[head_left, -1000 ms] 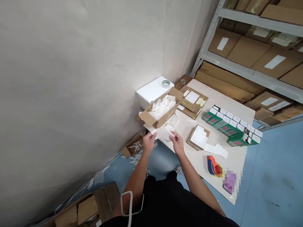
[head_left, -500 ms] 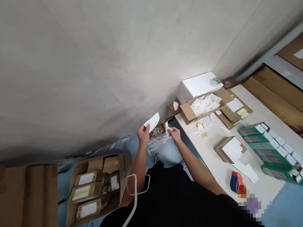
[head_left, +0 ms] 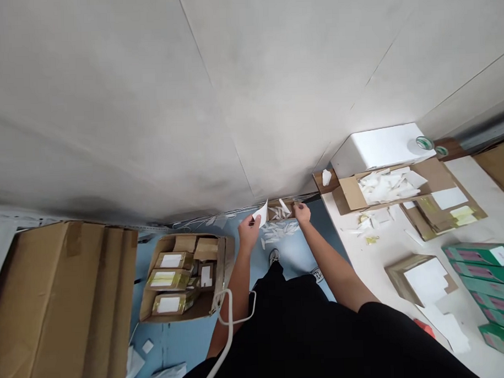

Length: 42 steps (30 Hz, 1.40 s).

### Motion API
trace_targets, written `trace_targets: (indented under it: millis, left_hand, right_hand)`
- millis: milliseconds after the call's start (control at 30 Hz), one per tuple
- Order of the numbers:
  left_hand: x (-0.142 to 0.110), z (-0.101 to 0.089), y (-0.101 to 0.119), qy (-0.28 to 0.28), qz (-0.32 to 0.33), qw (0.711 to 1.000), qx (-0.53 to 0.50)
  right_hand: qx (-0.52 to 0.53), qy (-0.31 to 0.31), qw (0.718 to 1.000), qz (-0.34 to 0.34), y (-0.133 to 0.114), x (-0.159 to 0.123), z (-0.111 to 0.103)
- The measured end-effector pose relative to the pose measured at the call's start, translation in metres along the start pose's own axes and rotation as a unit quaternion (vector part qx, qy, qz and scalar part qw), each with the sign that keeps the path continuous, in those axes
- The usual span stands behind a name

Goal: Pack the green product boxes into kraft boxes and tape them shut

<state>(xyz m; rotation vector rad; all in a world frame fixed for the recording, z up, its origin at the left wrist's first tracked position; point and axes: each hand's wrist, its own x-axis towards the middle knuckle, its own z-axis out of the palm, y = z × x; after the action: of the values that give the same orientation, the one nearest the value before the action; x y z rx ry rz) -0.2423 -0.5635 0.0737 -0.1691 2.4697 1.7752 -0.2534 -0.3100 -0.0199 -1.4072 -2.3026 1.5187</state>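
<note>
Black short-sleeved top [head_left: 311,341], black trousers [head_left: 275,277], dark-and-white shoes [head_left: 274,256]; near left, a whitish cable [head_left: 231,327] with a rounded loop.

There are two hands [head_left: 248,233], two shoes [head_left: 274,256], two tape rolls [head_left: 424,147] and one white box [head_left: 386,144].

- I watch through one head-worn camera, from above and left of the table [head_left: 367,259].
- It faces forward and down, taking in the wall [head_left: 170,114] behind the table.
- It sits fairly near the left hand [head_left: 248,232] and right hand [head_left: 303,213], left of the table.
</note>
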Motion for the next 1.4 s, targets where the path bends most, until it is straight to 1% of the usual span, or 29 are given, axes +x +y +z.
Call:
trace_targets:
  millis: [67, 133, 233, 300, 333, 400, 500, 600, 700, 767, 833, 900, 933, 967, 1033, 1067, 1100, 1167, 1233, 1300, 1400]
  left_hand:
    - [0.004, 0.014, 0.005, -0.022, 0.012, 1.0, 0.002]
    - [0.008, 0.034, 0.014, -0.059, 0.037, 0.998, 0.005]
    - [0.007, 0.075, 0.034, -0.125, 0.108, 0.986, 0.009]
    - [0.001, 0.106, 0.05, -0.173, 0.167, 0.97, 0.008]
    - [-0.005, 0.123, 0.058, -0.197, 0.198, 0.96, 0.009]
    - [-0.019, 0.155, 0.073, -0.234, 0.258, 0.937, 0.021]
    - [-0.047, 0.2, 0.091, -0.251, 0.352, 0.899, 0.066]
    - [-0.078, 0.24, 0.104, -0.256, 0.436, 0.857, 0.101]
    - [-0.108, 0.278, 0.118, -0.295, 0.478, 0.821, 0.105]
    - [-0.125, 0.304, 0.126, -0.338, 0.473, 0.808, 0.098]
    - [-0.141, 0.331, 0.132, -0.401, 0.442, 0.798, 0.084]
    - [-0.157, 0.36, 0.134, -0.478, 0.377, 0.791, 0.058]
    - [-0.165, 0.375, 0.133, -0.508, 0.327, 0.796, 0.04]
    - [-0.174, 0.39, 0.132, -0.529, 0.272, 0.804, 0.019]
    - [-0.192, 0.419, 0.129, -0.541, 0.167, 0.824, -0.018]
    - [-0.202, 0.433, 0.128, -0.544, 0.134, 0.828, -0.028]
    - [-0.211, 0.446, 0.128, -0.552, 0.116, 0.825, -0.032]
    - [-0.231, 0.471, 0.127, -0.572, 0.115, 0.812, -0.027]
    - [-0.249, 0.493, 0.127, -0.586, 0.124, 0.801, -0.018]
    - [-0.267, 0.514, 0.124, -0.592, 0.124, 0.796, -0.007]
    - [-0.29, 0.542, 0.115, -0.594, 0.116, 0.795, 0.032]
  right_hand:
    - [0.071, -0.008, 0.997, -0.026, 0.0, -0.013, -0.014]
    - [0.152, -0.036, 0.987, -0.038, 0.0, -0.031, -0.034]
    - [0.222, -0.09, 0.969, -0.056, -0.005, -0.062, -0.072]
    - [0.256, -0.107, 0.958, -0.07, -0.009, -0.079, -0.1]
    - [0.279, -0.105, 0.952, -0.068, -0.011, -0.086, -0.114]
    - [0.332, -0.061, 0.94, -0.051, -0.013, -0.096, -0.141]
    - [0.412, 0.034, 0.911, 0.001, -0.006, -0.102, -0.183]
    - [0.463, 0.102, 0.879, 0.039, 0.01, -0.104, -0.226]
    - [0.485, 0.163, 0.858, 0.048, 0.032, -0.104, -0.266]
    - [0.486, 0.207, 0.848, 0.042, 0.05, -0.102, -0.291]
    - [0.475, 0.261, 0.84, 0.032, 0.069, -0.098, -0.318]
    - [0.455, 0.312, 0.834, 0.022, 0.091, -0.093, -0.346]
    - [0.444, 0.326, 0.835, 0.02, 0.103, -0.091, -0.361]
    - [0.433, 0.327, 0.84, 0.018, 0.116, -0.09, -0.375]
    - [0.414, 0.302, 0.858, 0.021, 0.143, -0.09, -0.402]
    - [0.404, 0.286, 0.869, 0.025, 0.156, -0.091, -0.413]
    - [0.395, 0.272, 0.877, 0.032, 0.17, -0.091, -0.424]
    - [0.384, 0.262, 0.884, 0.047, 0.195, -0.093, -0.441]
    - [0.379, 0.27, 0.883, 0.063, 0.22, -0.092, -0.454]
    - [0.372, 0.286, 0.879, 0.08, 0.242, -0.089, -0.464]
    - [0.37, 0.309, 0.869, 0.116, 0.274, -0.076, -0.474]
